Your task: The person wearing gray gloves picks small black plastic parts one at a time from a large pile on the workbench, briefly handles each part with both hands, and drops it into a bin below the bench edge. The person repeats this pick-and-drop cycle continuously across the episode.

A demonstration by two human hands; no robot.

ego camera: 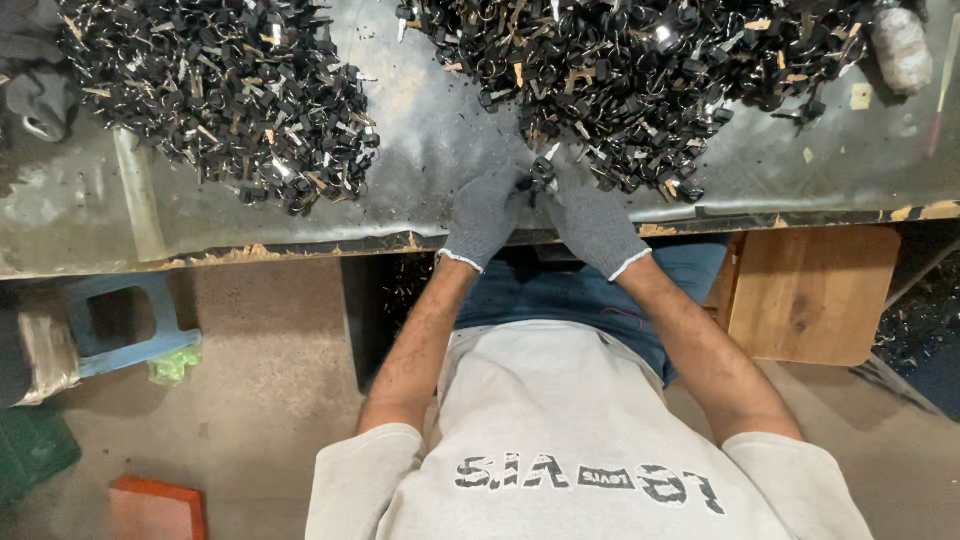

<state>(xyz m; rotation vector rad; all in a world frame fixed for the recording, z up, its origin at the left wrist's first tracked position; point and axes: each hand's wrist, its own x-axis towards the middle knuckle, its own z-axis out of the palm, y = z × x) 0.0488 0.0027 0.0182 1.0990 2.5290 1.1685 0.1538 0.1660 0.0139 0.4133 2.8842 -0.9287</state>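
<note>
Gloves of grey knit cover both hands, which meet at the near edge of a worn metal table [430, 140]. Between them sits a small black part [541, 178], pinched from both sides: the left hand [487, 212] closes its fingertips on the part's left side, and the right hand [590, 218] closes its fingertips on the right side. A thin pale piece sticks up from the part toward the heap behind it; what it is I cannot tell.

Nothing here is kept in a bin or tray. Black parts lie loose in two heaps straight on the tabletop: a left heap [225, 90] well apart from the hands, and a larger right heap [640, 75] whose near edge comes just beside the right hand's knuckles. Small tan scraps are mixed through both heaps.

Both forearms are bare and angle inward from the shoulders, so the wrists converge in a narrow V over the table's chipped edge. A wooden stool [815, 290] stands to the right under the table, and a blue plastic stool [125, 325] stands on the floor to the left.
</note>
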